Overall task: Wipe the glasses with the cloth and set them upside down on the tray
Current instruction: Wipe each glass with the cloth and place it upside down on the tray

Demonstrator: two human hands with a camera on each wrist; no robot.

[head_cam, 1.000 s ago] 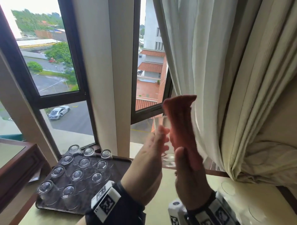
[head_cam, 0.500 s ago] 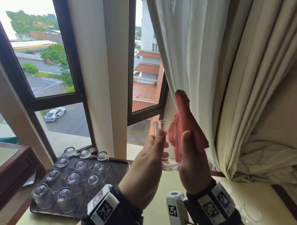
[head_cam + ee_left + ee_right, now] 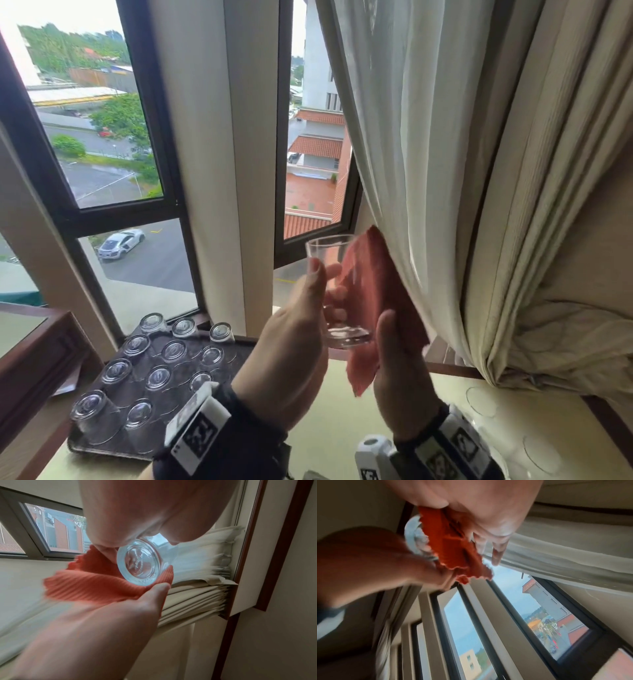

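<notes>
The left hand (image 3: 291,346) holds a clear drinking glass (image 3: 334,291) upright in the middle of the head view, raised against the window; its grip is closed round the glass, thumb on the near wall and fingers showing through the far wall, which I take to be a hold that leaves the right side of the glass free for wiping. The right hand (image 3: 397,380) holds an orange ribbed cloth (image 3: 373,301) just to the right of the glass, thumb up along the cloth; its grip is closed on the cloth, pinching it, and the cloth lies beside the glass wall; whether it presses on the wall I cannot tell from here.

In the left wrist view the thick base of the glass faces the camera at the centre, with the cloth cupped under it, so the wiping seems to be working on the outside near the foot.

At the lower left of the head view a dark tray (image 3: 85,445) sits on the pale desk (image 3: 335,411), carrying 11 glasses (image 3: 159,377) in rows, all mouth down, presumably so they drain and stay free of dust; the near right part of the tray is bare, and that looks to me the likely place for this one.

A cream curtain (image 3: 479,171) hangs close behind the cloth; it could snag.
</notes>
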